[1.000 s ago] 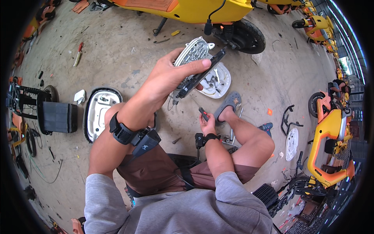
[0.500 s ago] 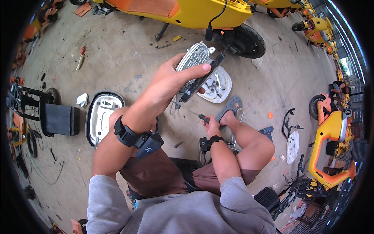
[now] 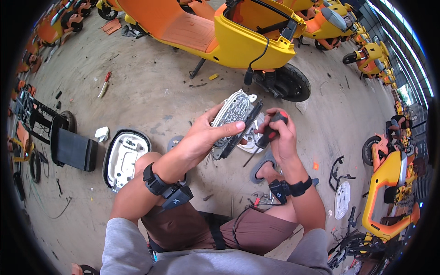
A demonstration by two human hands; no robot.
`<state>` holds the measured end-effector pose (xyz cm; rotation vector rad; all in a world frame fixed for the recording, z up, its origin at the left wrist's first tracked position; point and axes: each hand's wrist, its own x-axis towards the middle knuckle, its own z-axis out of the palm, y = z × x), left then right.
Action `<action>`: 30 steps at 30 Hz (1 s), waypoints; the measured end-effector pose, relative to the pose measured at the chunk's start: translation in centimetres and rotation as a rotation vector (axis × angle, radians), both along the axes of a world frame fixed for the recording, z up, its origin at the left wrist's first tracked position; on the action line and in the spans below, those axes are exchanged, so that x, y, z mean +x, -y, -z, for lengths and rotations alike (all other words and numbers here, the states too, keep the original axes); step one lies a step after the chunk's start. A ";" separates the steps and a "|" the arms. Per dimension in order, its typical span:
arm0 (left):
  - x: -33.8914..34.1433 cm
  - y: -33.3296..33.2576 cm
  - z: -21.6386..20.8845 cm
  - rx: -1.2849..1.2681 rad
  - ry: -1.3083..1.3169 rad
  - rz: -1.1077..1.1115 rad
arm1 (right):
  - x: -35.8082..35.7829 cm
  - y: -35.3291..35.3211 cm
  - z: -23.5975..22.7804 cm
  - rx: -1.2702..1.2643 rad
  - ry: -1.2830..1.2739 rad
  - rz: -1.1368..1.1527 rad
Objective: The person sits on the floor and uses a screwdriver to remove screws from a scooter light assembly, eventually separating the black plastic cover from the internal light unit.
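Observation:
My left hand point(image 3: 200, 137) is closed round a scooter light unit point(image 3: 233, 111), which has a white rim, a silvery patterned inside and a black strip along its right side. The left thumb presses on that black strip. Just right of the unit, my right hand point(image 3: 285, 137) grips a screwdriver point(image 3: 274, 129) by its black and red handle. The thin shaft slants down and left, apart from the light unit. Behind both hands a white tray-like cover point(image 3: 250, 145) lies on the floor, partly hidden, with small parts in it.
A yellow and orange scooter point(image 3: 250, 39) stands ahead on its kickstand. Left of my knee lies a white cover with a black rim point(image 3: 110, 160); a black box-shaped part point(image 3: 75, 147) is beyond it. A red-handled tool point(image 3: 105, 84) lies on the floor. Another scooter body point(image 3: 382, 183) stands at right.
My right hand has risen from beside my foot to the right of the light unit, bringing the screwdriver with it. The view has tilted up, showing more of the scooter ahead.

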<state>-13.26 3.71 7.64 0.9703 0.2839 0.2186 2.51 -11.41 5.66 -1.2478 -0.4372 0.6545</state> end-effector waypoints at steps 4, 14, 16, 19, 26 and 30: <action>0.3 0.7 -0.2 0.113 -0.108 -0.051 | -2.8 0.7 -0.8 0.078 -0.032 -0.002; 1.2 1.6 0.6 -0.074 -0.112 -0.109 | -2.8 -0.6 -1.4 0.018 -0.268 -0.113; 1.2 1.5 0.1 -0.167 -0.081 -0.093 | -2.6 -0.2 -1.4 0.012 -0.296 -0.109; 1.0 1.1 -0.1 -0.204 -0.063 -0.065 | -2.6 -0.2 -1.8 0.102 -0.364 -0.140; 0.8 0.9 0.1 -0.247 -0.054 -0.057 | -2.1 0.3 -1.8 0.180 -0.373 -0.143; 0.5 0.2 1.0 -0.306 0.036 0.001 | -1.8 0.4 -1.4 0.261 -0.428 -0.245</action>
